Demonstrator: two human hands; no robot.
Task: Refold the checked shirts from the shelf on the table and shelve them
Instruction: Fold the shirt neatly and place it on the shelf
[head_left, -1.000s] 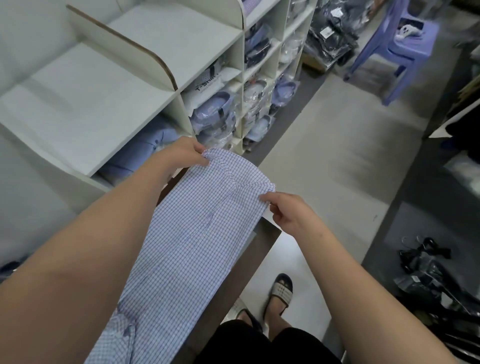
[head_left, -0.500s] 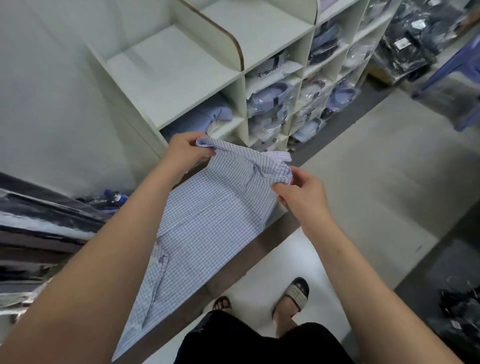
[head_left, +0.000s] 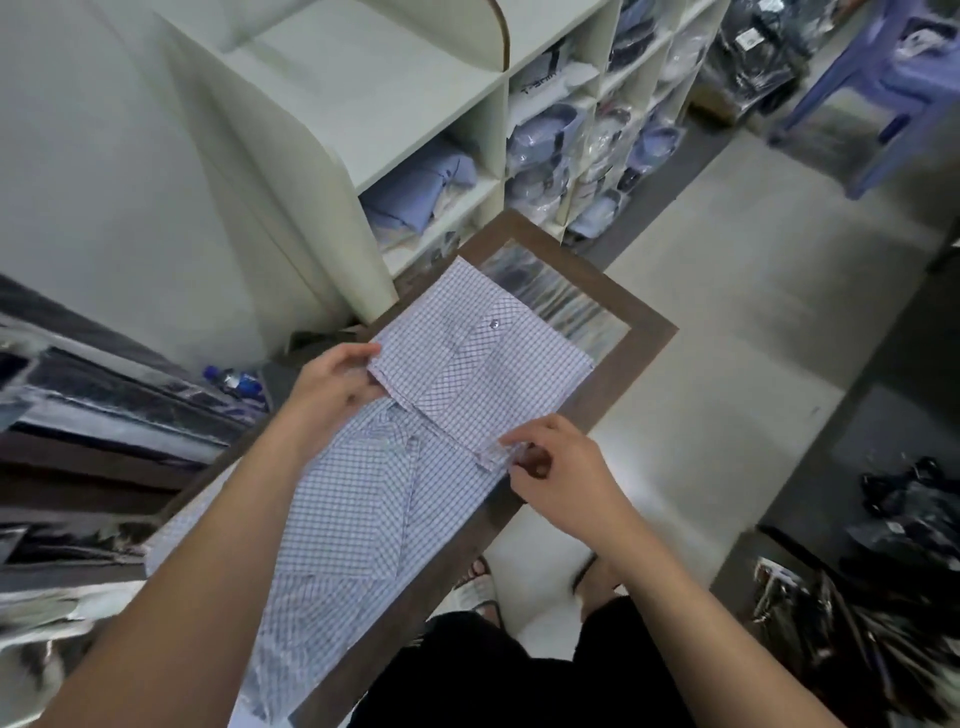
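Note:
A checked white-and-blue shirt (head_left: 395, 488) lies along the brown-edged table (head_left: 618, 358), its far part doubled back into a flat flap with one button showing. My left hand (head_left: 332, 389) pinches the flap's left corner. My right hand (head_left: 556, 467) pinches the flap's near right corner at the table's edge. The white shelf unit (head_left: 415, 88) stands beyond the table, with folded blue shirts (head_left: 415, 197) in a cubby.
Bagged shirts (head_left: 550, 140) fill the other cubbies. A purple plastic chair (head_left: 893, 83) stands at the far right. Dark bagged clothing (head_left: 893, 566) lies on the floor to the right. A water bottle (head_left: 234, 382) sits left of the table.
The shirt's top end, held up near the shelf before, now lies folded flat on the table. Both hands came down and toward me with it, and my view tilted down.

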